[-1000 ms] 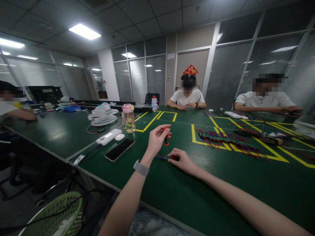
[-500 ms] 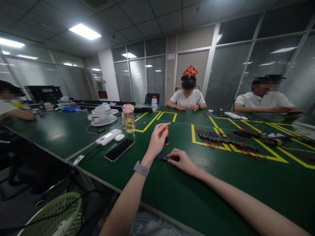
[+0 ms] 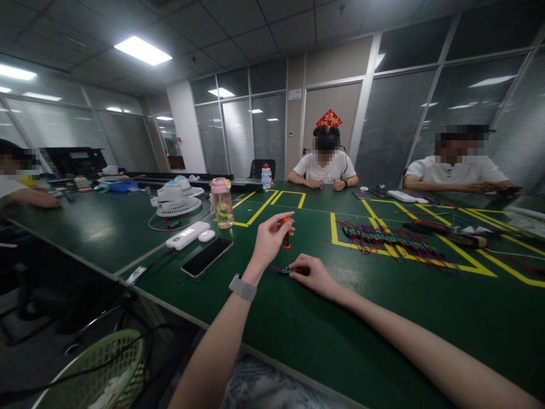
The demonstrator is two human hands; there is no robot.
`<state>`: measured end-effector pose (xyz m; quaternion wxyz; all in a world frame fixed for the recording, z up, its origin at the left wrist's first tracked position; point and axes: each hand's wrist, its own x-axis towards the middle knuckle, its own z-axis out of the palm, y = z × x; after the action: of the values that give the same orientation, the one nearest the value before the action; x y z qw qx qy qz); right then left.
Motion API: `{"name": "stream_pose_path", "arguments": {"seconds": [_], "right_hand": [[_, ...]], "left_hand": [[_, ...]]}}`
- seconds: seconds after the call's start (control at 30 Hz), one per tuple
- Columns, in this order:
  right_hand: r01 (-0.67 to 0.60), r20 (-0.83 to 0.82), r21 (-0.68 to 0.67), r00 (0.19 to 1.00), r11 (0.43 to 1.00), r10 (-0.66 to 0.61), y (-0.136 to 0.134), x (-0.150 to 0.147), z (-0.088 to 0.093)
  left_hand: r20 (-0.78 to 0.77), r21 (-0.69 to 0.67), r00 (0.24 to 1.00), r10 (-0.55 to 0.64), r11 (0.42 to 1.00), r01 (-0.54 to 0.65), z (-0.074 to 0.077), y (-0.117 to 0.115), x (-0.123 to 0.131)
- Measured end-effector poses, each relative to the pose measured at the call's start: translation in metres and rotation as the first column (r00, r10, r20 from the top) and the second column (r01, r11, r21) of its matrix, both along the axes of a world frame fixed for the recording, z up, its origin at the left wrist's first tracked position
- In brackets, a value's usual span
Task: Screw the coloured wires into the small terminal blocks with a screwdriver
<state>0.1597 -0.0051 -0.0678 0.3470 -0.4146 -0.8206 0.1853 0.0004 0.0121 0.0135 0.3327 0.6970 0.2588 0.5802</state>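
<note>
My left hand (image 3: 272, 236) is closed round the orange and black handle of a screwdriver (image 3: 286, 238). The screwdriver stands upright, its thin shaft pointing down at a small green circuit board (image 3: 286, 271) on the table. Whether the tip touches the board is too small to tell. Red and blue wires trail from the board's left end. My right hand (image 3: 313, 275) rests on the table with thumb and fingertips pinching the board's right end. A dark phone (image 3: 207, 257) lies left of my left forearm.
Several wired circuit boards (image 3: 392, 241) lie in a row inside yellow tape at right. A pink-lidded bottle (image 3: 222, 204), white power bank (image 3: 187, 236) and white fan (image 3: 179, 204) stand left. Across the green table (image 3: 349, 352) people sit. A green basket (image 3: 106, 352) is below the edge.
The left hand and screwdriver have shifted very slightly, fingers curling a little differently round the handle. The right hand keeps its pinch on the board. My view has tilted slightly.
</note>
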Motion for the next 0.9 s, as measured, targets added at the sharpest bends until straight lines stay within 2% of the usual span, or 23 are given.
{"name": "stream_pose_path", "arguments": {"seconds": [0.07, 0.1, 0.13, 0.17, 0.2, 0.27, 0.3, 0.33, 0.4, 0.47, 0.5, 0.53, 0.63, 0.67, 0.73, 0.8, 0.83, 0.87, 0.9], "right_hand": [[0.002, -0.004, -0.002, 1.000, 1.000, -0.002, -0.0002, 0.0001, 0.0004], [0.003, -0.006, -0.003, 1.000, 1.000, -0.003, -0.0004, 0.0001, 0.0005], [0.002, -0.007, -0.004, 1.000, 1.000, -0.002, -0.0005, 0.0000, 0.0007], [0.001, -0.008, -0.007, 1.000, 1.000, -0.001, -0.0007, 0.0000, 0.0008], [0.000, -0.009, -0.009, 1.000, 1.000, 0.000, -0.0009, -0.0001, 0.0009], [-0.002, -0.007, -0.009, 1.000, 1.000, 0.002, -0.0013, 0.0000, 0.0010], [-0.001, -0.006, -0.007, 1.000, 1.000, 0.001, -0.0015, 0.0000, 0.0010], [0.001, -0.005, -0.004, 1.000, 1.000, -0.001, -0.0015, 0.0001, 0.0010], [0.004, -0.003, -0.002, 1.000, 1.000, -0.004, -0.0012, 0.0003, 0.0008], [0.006, -0.001, -0.007, 1.000, 1.000, -0.006, -0.0006, 0.0003, 0.0003], [0.007, -0.002, -0.009, 1.000, 1.000, -0.007, -0.0001, 0.0003, -0.0001], [0.005, -0.004, -0.010, 1.000, 1.000, -0.005, 0.0003, 0.0003, -0.0005], [-0.005, -0.010, -0.005, 1.000, 1.000, 0.005, 0.0011, 0.0002, -0.0016], [-0.006, -0.012, -0.003, 1.000, 1.000, 0.006, 0.0011, 0.0001, -0.0018], [-0.004, -0.012, 0.000, 1.000, 1.000, 0.004, 0.0007, 0.0001, -0.0018], [-0.003, -0.011, -0.001, 1.000, 1.000, 0.003, 0.0003, 0.0002, -0.0016], [-0.004, -0.010, -0.002, 1.000, 1.000, 0.004, 0.0002, 0.0003, -0.0016], [-0.005, -0.008, -0.002, 1.000, 1.000, 0.005, 0.0003, 0.0004, -0.0016], [-0.005, -0.006, 0.000, 1.000, 1.000, 0.005, 0.0005, 0.0004, -0.0018]], "left_hand": [[-0.070, 0.143, 0.971, 0.229, 0.966, -0.217, 0.0003, -0.0008, -0.0019], [-0.085, 0.208, 0.944, 0.318, 0.933, -0.295, 0.0009, -0.0013, -0.0028], [-0.088, 0.245, 0.930, 0.357, 0.913, -0.327, 0.0015, -0.0016, -0.0036], [-0.080, 0.245, 0.937, 0.339, 0.918, -0.311, 0.0021, -0.0016, -0.0041], [-0.071, 0.208, 0.961, 0.269, 0.946, -0.249, 0.0025, -0.0013, -0.0043], [-0.043, 0.081, 0.997, 0.065, 0.995, -0.061, 0.0025, -0.0003, -0.0038], [-0.035, 0.035, 0.999, -0.002, 0.999, 0.003, 0.0022, 0.0000, -0.0033], [-0.035, 0.021, 0.999, -0.014, 1.000, 0.015, 0.0017, -0.0001, -0.0027], [-0.067, 0.092, 0.991, 0.114, 0.990, -0.108, 0.0010, -0.0012, -0.0015], [-0.077, 0.208, 0.957, 0.279, 0.944, -0.258, 0.0007, -0.0026, -0.0007], [-0.071, 0.234, 0.951, 0.300, 0.932, -0.277, 0.0006, -0.0028, -0.0003], [-0.061, 0.224, 0.962, 0.267, 0.943, -0.247, 0.0004, -0.0026, 0.0001], [-0.022, 0.080, 0.999, 0.029, 0.996, -0.027, -0.0006, -0.0009, 0.0012], [-0.023, 0.053, 1.000, 0.007, 0.999, -0.006, -0.0009, -0.0008, 0.0014], [-0.065, 0.104, 0.990, 0.127, 0.987, -0.119, -0.0010, -0.0021, 0.0015], [-0.100, 0.205, 0.952, 0.289, 0.942, -0.265, -0.0003, -0.0042, 0.0013], [-0.104, 0.230, 0.942, 0.320, 0.929, -0.290, 0.0001, -0.0049, 0.0012], [-0.091, 0.224, 0.949, 0.301, 0.935, -0.275, 0.0004, -0.0049, 0.0012], [-0.068, 0.187, 0.971, 0.229, 0.959, -0.213, 0.0004, -0.0043, 0.0013]]}}
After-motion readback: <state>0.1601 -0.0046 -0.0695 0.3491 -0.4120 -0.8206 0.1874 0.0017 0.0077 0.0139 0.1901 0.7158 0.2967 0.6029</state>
